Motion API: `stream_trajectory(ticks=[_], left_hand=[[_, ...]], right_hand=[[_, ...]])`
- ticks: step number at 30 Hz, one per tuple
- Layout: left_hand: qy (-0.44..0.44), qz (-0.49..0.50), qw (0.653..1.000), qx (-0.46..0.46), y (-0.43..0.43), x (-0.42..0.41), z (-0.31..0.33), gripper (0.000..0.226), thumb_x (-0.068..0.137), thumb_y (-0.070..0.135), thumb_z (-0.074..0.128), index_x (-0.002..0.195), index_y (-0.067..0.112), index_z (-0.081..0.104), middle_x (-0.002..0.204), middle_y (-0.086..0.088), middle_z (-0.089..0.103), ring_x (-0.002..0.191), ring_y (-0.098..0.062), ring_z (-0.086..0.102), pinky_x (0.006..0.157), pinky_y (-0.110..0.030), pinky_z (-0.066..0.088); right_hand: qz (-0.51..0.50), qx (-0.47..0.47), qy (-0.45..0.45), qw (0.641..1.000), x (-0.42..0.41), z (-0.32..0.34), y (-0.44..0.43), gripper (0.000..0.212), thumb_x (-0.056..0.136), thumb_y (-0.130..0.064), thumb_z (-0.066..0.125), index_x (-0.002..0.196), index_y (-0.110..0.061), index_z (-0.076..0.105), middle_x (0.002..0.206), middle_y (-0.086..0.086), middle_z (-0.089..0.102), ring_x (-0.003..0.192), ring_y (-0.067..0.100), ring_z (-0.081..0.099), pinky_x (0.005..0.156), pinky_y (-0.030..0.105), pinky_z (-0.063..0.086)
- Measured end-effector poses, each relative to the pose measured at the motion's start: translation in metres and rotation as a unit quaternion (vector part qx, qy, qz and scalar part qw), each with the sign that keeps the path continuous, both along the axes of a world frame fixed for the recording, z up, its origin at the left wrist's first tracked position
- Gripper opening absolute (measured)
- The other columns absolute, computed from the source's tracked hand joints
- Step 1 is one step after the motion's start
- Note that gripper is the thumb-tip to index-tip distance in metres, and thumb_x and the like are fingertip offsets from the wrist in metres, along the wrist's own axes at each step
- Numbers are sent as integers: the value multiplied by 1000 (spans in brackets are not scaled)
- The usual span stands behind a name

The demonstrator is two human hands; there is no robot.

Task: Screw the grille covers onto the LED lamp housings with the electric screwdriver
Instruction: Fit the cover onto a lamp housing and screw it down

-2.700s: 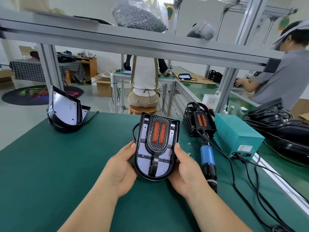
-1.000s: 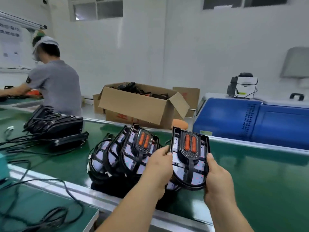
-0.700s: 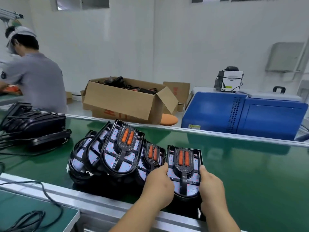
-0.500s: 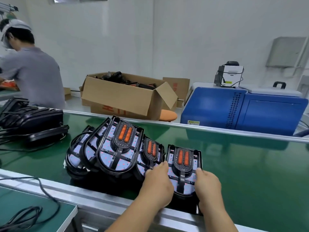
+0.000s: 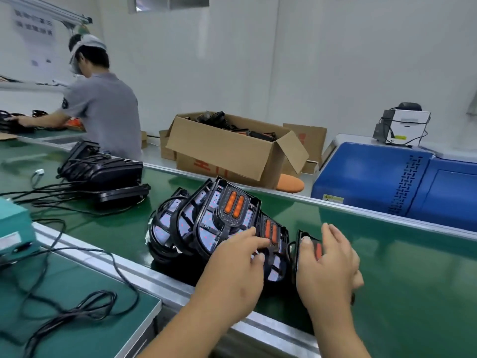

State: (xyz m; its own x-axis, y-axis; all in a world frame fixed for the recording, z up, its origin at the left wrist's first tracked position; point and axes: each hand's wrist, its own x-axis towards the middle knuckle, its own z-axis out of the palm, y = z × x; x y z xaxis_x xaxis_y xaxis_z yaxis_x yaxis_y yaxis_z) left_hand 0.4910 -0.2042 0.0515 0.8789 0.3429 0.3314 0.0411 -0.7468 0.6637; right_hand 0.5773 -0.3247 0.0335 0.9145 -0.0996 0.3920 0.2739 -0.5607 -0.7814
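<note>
A row of several black LED lamp housings (image 5: 227,208) with grille covers and orange lenses leans on the green conveyor belt (image 5: 400,280). The right-most lamp (image 5: 318,250) stands at the end of the row, mostly hidden under my right hand (image 5: 327,267), whose thumb and loosely spread fingers rest on it. My left hand (image 5: 235,267) lies with straight fingers against the neighbouring lamp (image 5: 271,229). The electric screwdriver is out of view.
A stack of black housings (image 5: 103,171) with cables lies further left on the belt. A teal power box (image 5: 13,228) and black cables (image 5: 64,293) sit on my bench. Behind the belt are an open cardboard box (image 5: 232,153), a blue machine (image 5: 387,182) and a person (image 5: 103,109) working.
I turned from the bench to the conveyor carrying the lamp, set it at the right end of the row, and both hands have loosened from its sides.
</note>
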Motion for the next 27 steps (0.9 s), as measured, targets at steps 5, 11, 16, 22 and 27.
stream_trajectory(ticks=[5, 11, 16, 22, 27], left_hand=[[-82, 127, 983, -106, 66, -75, 26, 29, 97, 16, 59, 88, 42, 70, 106, 21, 67, 83, 16, 58, 70, 1, 39], [-157, 318, 918, -178, 140, -197, 21, 40, 95, 17, 63, 80, 52, 73, 83, 4, 74, 79, -21, 63, 70, -30, 48], [-181, 434, 862, -187, 165, -299, -23, 45, 94, 10, 63, 82, 52, 74, 82, 11, 76, 85, -19, 68, 76, -36, 53], [-175, 457, 844, -219, 191, -333, -79, 52, 95, -2, 57, 82, 44, 77, 85, 16, 77, 95, -14, 66, 53, -5, 50], [-164, 432, 857, -230, 201, -306, -94, 53, 96, 0, 58, 81, 48, 75, 83, 18, 75, 94, -17, 66, 54, -4, 48]], right_hand=[[271, 128, -98, 949, -65, 22, 87, 42, 89, -46, 46, 127, -34, 61, 118, -29, 46, 122, 2, 42, 104, 27, 34], [491, 105, -81, 861, -146, 26, 192, 24, 97, -28, 58, 119, -23, 67, 109, -20, 50, 107, -2, 48, 93, 16, 39], [479, 69, -247, 840, -172, 18, 197, 26, 90, -36, 54, 102, -24, 74, 98, -12, 64, 94, 10, 60, 86, 32, 43], [276, -117, -325, 897, -106, -3, 138, 46, 81, -49, 52, 122, -35, 69, 136, 3, 61, 133, 19, 45, 109, 53, 16], [212, -361, -154, 895, -52, 0, 128, 61, 95, -68, 31, 151, -57, 10, 167, -4, 4, 154, 21, -3, 114, 54, -3]])
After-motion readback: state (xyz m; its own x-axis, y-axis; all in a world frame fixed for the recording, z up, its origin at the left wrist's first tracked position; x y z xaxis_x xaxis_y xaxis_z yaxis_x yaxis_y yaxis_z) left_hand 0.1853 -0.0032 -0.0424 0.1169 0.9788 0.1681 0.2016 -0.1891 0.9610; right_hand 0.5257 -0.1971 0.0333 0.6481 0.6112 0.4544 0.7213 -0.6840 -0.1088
